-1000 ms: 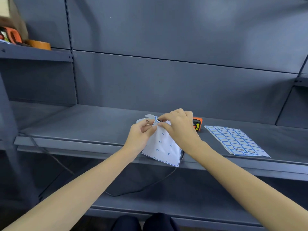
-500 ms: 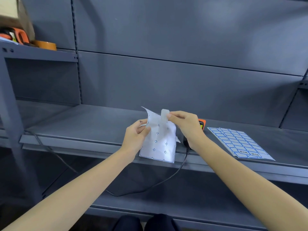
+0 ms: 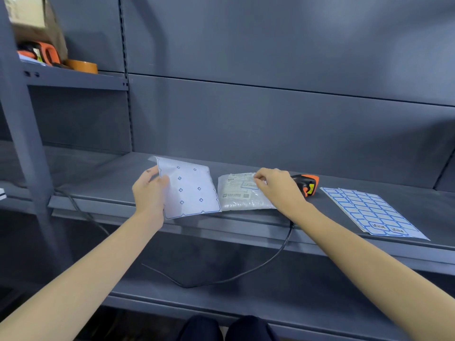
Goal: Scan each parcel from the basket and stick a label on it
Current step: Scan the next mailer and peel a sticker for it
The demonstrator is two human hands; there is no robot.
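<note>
1. A label is being pressed onto the white parcel (image 3: 242, 193) by the right hand (image 3: 278, 190), fingers bent on its printed face; looks like sticking is nearly done for this one.
2. The used-up label backing sheet (image 3: 190, 190) is pinched in the left hand (image 3: 149, 193), just left of the parcel.
3. Scanner (image 3: 306, 184) is parked behind the right hand, fresh label sheets (image 3: 369, 211) further right on the shelf (image 3: 98, 183).
4. No basket can be seen, so remaining parcels can't be counted.

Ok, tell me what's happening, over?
Left hand holds used sticker sheet. Right hand presses label onto parcel. Nothing in the way.
</note>
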